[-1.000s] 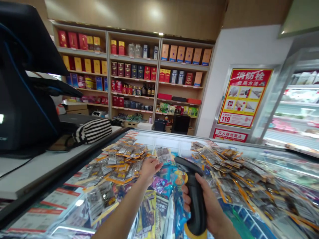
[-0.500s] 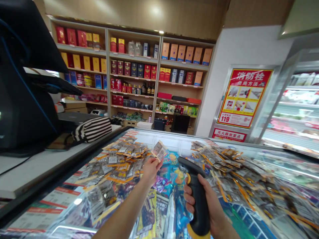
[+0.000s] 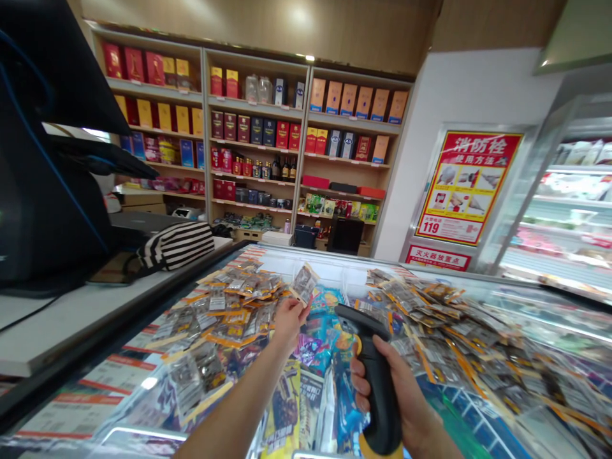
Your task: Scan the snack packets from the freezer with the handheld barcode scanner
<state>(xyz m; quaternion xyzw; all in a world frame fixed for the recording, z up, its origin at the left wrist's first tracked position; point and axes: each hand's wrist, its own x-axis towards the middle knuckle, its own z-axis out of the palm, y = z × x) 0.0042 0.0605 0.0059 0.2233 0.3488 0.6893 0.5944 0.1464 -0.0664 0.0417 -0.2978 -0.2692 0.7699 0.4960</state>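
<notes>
Shop shelves of boxed goods line the back wall, and a red poster hangs to their right. In front of us lies a glass surface, with bright bags showing through it.

Our left hand has a narrow grip, thumb and fingers pinching the near end of a small packet raised over the far middle of the glass. Held by that end, most of the packet is left uncovered, though we cannot read its print. Our right hand wraps its grip round the handle of a black scanner, which keeps the scanner's head up and free, near the packet but apart from it.

A left pile of packets and a larger right pile of packets leave a lane between them, probably to give both hands room. Our left forearm and the scanner block part of the bags. At far left, a dark monitor, a striped pouch and a phone take up the white surface.
</notes>
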